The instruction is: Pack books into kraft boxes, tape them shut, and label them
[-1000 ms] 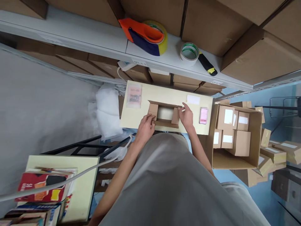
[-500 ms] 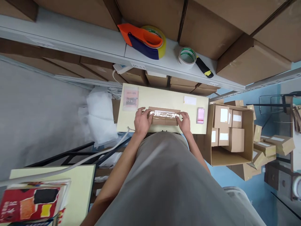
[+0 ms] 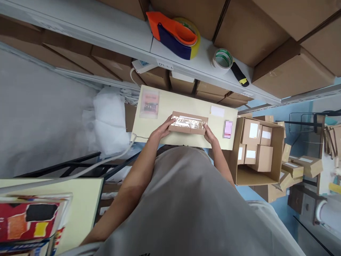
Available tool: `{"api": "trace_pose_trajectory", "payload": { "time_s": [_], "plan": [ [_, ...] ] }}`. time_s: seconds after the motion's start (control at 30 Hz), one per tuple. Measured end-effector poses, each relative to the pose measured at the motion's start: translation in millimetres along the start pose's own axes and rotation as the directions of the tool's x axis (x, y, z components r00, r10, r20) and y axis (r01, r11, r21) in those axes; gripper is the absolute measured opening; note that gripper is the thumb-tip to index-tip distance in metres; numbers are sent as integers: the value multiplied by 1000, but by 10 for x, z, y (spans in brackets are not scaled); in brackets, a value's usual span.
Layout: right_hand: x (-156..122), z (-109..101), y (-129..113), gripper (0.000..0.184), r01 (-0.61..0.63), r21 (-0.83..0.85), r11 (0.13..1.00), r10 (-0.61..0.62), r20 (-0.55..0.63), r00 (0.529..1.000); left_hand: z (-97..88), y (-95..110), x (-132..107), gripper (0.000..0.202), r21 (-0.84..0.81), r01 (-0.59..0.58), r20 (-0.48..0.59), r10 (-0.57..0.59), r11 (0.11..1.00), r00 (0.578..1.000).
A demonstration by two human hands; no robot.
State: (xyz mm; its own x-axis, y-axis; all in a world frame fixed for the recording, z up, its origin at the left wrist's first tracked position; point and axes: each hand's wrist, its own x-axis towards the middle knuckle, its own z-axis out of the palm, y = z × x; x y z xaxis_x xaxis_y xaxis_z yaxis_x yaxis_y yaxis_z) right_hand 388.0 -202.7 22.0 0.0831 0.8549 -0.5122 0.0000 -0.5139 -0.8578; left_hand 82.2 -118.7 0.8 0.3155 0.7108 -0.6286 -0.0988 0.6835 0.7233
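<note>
Between my hands is a small brown cardboard box (image 3: 183,130), with a strip of shiny clear tape (image 3: 188,122) along its top. My left hand (image 3: 163,128) grips the box's left end, thumb on the top edge. At the opposite end, my right hand (image 3: 209,134) is closed round the side, fingertips near the tape's end. Under the box is a pale yellow table (image 3: 176,99). On it lie a printed sheet in a clear sleeve (image 3: 149,104) at the left, a white label (image 3: 217,111) and a pink blurred item (image 3: 227,129) at the right.
Above the table, a grey shelf (image 3: 128,42) carries an orange and blue tape dispenser (image 3: 173,35), a tape roll (image 3: 223,59) and a utility knife (image 3: 240,74). A large open carton (image 3: 234,167) with several labelled boxes stands at the right. A pale hose (image 3: 117,156) runs at the left.
Both hands have gone from pressing the tape at the box's ends to gripping its sides. The box now sits slightly higher and tilted. The camera view has shifted a little.
</note>
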Motion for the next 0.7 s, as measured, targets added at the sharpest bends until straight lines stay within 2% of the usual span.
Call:
{"api": "trace_pose_trajectory", "payload": {
  "time_s": [0.1, 0.17, 0.3, 0.43, 0.57, 0.7],
  "plan": [
    [62, -10, 9, 95, -79, 66, 995, 69, 143, 987, -74, 22, 91, 72, -21, 90, 84, -88, 996, 993],
    [93, -9, -4, 95, -123, 76, 990, 108, 172, 979, -84, 47, 119, 68, -1, 99, 100, -98, 995, 990],
    [80, 9, -17, 96, -168, 65, 984, 158, 140, 977, -53, 58, 65, 66, -51, 83, 95, -78, 995, 992],
    [-15, 0, 59, 93, -114, 52, 992, 109, 89, 990, -30, -14, -83, 64, -74, 78, 82, -72, 994, 994],
    [-91, -55, 185, 84, -68, 105, 992, 60, 83, 995, 1, -132, -205, 77, -70, 82, 114, -74, 994, 991],
    [-186, -96, 294, 76, -135, 188, 973, 113, 120, 986, 2, -256, -278, 98, -68, 68, 143, -57, 995, 988]
  ]
}}
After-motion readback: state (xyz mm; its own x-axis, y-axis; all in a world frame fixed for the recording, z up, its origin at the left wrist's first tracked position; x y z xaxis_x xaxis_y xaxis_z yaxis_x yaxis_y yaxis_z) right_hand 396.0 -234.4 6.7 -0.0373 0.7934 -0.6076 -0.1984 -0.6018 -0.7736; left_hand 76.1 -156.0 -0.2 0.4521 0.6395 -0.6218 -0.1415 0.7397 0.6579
